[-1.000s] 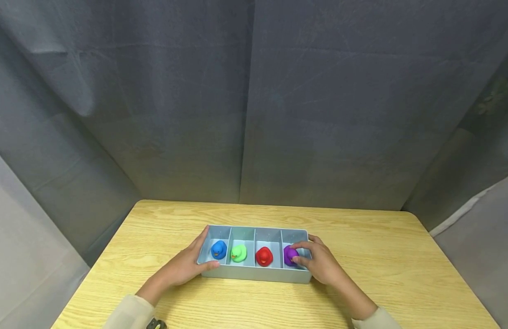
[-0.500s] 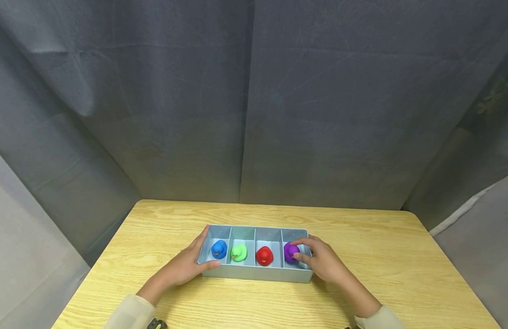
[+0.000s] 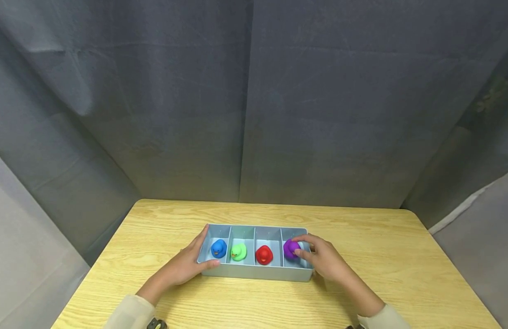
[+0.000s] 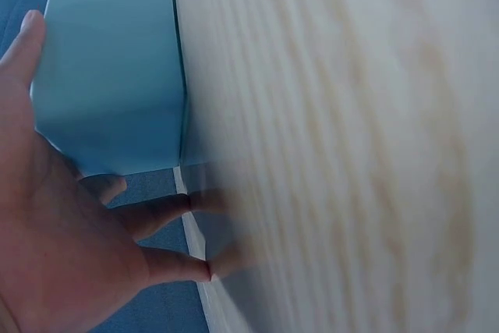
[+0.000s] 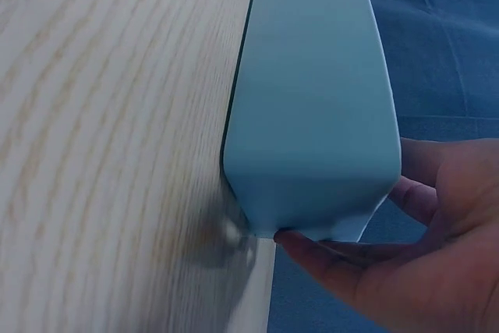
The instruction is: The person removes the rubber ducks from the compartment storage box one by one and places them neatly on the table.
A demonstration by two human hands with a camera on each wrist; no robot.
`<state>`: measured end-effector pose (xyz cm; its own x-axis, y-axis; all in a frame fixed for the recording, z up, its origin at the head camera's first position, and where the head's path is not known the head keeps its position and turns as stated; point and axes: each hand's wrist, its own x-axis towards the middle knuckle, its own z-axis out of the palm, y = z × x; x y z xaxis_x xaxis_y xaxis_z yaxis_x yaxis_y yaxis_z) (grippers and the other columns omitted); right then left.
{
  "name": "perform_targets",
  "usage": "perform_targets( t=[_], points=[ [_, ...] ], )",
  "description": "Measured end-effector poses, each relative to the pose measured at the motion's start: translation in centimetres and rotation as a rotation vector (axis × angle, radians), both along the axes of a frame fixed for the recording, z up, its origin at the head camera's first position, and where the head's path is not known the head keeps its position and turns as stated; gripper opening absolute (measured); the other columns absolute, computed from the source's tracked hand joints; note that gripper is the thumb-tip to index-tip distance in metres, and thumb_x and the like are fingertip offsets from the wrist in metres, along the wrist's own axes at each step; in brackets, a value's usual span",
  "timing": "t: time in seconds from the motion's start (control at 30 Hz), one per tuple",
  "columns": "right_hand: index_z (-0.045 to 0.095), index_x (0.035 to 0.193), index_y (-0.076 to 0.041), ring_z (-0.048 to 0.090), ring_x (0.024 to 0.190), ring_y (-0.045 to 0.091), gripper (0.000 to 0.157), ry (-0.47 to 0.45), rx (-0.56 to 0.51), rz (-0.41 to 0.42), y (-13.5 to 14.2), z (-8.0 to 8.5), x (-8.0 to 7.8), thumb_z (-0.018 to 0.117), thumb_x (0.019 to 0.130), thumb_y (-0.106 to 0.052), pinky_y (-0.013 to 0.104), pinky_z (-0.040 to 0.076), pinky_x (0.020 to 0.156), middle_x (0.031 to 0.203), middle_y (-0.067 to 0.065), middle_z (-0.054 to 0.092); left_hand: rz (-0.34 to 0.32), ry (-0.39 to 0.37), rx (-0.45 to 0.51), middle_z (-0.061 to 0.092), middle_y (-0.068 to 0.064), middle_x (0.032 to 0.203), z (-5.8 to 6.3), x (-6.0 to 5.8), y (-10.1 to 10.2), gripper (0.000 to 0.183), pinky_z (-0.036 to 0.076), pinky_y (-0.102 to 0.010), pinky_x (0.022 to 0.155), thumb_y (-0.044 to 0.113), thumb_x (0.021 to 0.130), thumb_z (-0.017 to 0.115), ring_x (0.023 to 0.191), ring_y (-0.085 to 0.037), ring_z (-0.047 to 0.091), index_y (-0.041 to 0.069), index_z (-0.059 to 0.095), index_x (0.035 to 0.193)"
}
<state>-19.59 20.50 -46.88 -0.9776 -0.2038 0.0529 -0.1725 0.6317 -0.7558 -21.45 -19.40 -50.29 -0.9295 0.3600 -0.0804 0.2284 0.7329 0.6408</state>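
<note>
A grey-blue divided box (image 3: 258,273) sits lengthwise on the table. From left to right, its compartments hold a blue rubber duck (image 3: 219,248), a light green duck (image 3: 238,252), a red duck (image 3: 264,255) and a purple duck (image 3: 291,249). My left hand (image 3: 185,265) grips the box's left end, thumb over the front rim and forefinger at the far corner. In the left wrist view, its other fingers (image 4: 168,265) reach down to the tabletop. My right hand (image 3: 325,259) pinches the purple duck between thumb and forefinger, while its other fingers stay outside the box's right end.
The box stands on a light wood-grain table (image 3: 254,304) with rounded far corners. Dark grey cloth (image 3: 246,114) hangs behind the table, and paler cloth hangs at both sides.
The purple duck has turned and shifted slightly away from me inside its compartment, with my right thumb and forefinger on it. The left hand and the other ducks have stayed in place.
</note>
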Motion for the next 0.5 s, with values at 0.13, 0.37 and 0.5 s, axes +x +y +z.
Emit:
perform_targets(
  t=[0.13,0.37,0.5],
  points=[
    [0.072,0.124,-0.015,0.059,0.127,0.050,0.025,-0.025,-0.018,-0.010,0.1,0.3,0.1,0.071,0.099,-0.014,0.065,0.047,0.104,0.132,0.016,0.067,0.002,0.001,0.001,0.007,-0.012,0.174,0.0,0.0,0.0,0.107,0.016,-0.078,0.114,0.058,0.095,0.067,0.153,-0.047,0.023,0.031,-0.007,0.166],
    [0.071,0.125,-0.014,0.061,0.125,0.050,0.025,-0.040,-0.030,-0.009,0.2,0.9,0.3,0.069,0.100,-0.016,0.063,0.049,0.102,0.132,0.016,0.068,0.002,-0.010,0.005,0.006,-0.010,0.174,-0.1,-0.1,-0.1,0.108,0.014,-0.077,0.116,0.059,0.094,0.068,0.154,-0.044,0.022,0.031,-0.007,0.166],
    [0.070,0.126,-0.013,0.065,0.119,0.047,0.025,-0.044,-0.047,-0.015,0.4,1.2,0.2,0.068,0.101,-0.016,0.058,0.054,0.098,0.133,0.019,0.066,-0.001,-0.006,0.008,0.007,-0.010,0.174,-0.2,-0.1,-0.1,0.108,0.014,-0.077,0.116,0.058,0.094,0.068,0.154,-0.044,0.022,0.031,-0.007,0.166]
  ],
)
